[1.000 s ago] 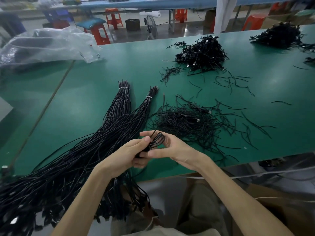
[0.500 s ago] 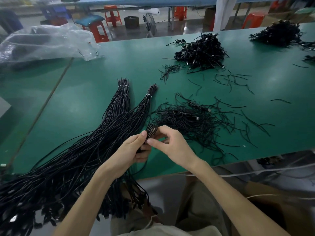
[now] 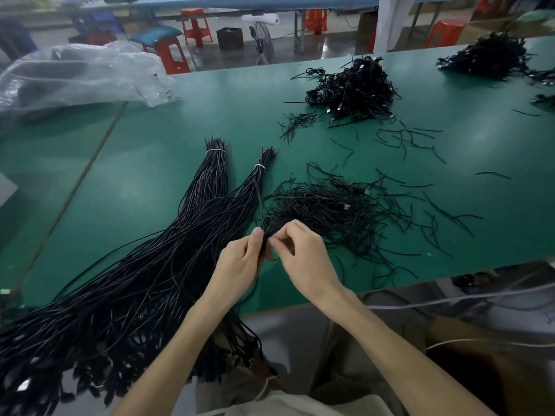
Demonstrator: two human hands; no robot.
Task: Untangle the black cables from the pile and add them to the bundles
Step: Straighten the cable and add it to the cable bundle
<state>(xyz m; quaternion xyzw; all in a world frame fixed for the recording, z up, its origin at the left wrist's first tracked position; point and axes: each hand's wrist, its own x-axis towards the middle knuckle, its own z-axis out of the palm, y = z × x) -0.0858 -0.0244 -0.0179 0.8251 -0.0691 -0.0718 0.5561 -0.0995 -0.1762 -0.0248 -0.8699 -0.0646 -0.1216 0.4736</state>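
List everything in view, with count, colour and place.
table: one, green, spans the view.
tied bundles: two, black with white ties, left of centre, side by side.
loose pile: one, black, centre, right of the bundles.
far heaps: two, black, table's far right.
plastic bag: one, clear, far left.
stools: several, red, floor beyond the table.
coiled cable: one, black, between both hands.
left hand: one, grips the coiled cable.
right hand: one, pinches the coiled cable.

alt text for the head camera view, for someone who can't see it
Over a green table, a person's left hand and right hand pinch a small coiled black cable between them. Two long tied bundles of black cables lie to the left, and a loose tangled pile lies just beyond the hands, to the right.
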